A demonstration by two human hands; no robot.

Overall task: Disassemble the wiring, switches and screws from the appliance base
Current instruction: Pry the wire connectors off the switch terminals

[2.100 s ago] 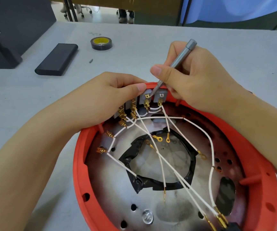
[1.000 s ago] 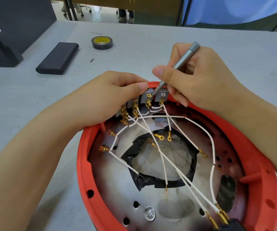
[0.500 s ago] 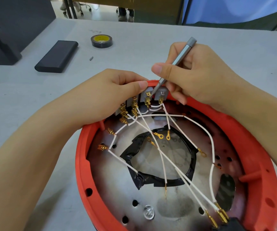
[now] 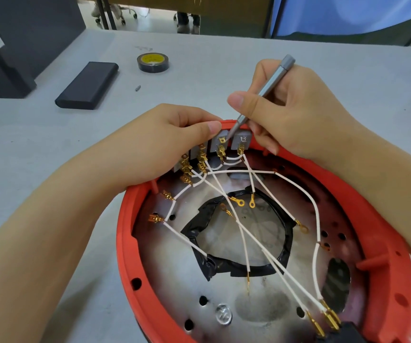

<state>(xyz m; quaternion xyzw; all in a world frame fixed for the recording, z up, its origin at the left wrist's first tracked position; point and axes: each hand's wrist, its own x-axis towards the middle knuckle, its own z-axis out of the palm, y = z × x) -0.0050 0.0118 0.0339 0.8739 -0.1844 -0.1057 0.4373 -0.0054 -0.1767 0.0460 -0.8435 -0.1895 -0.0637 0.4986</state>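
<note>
A round red appliance base (image 4: 125,248) lies open on the grey table, its metal floor crossed by white wires (image 4: 261,246) with gold terminals. Grey switches (image 4: 220,142) sit in a row at the far rim. My right hand (image 4: 296,112) grips a slim grey screwdriver (image 4: 266,89), its tip on a gold terminal of one switch. My left hand (image 4: 160,149) holds the switch row from the left, thumb against the top of a switch. A ring of black tape (image 4: 286,246) lines the central hole.
A roll of black tape with a yellow core (image 4: 153,62) and a flat black case (image 4: 88,85) lie on the table (image 4: 348,68) beyond the base. A small loose bit (image 4: 137,88) lies between them. A black box (image 4: 9,45) stands far left.
Both hands keep their grips. The screwdriver has tilted slightly back and forth with its tip staying at the same switch terminal. The view shifted a little.
</note>
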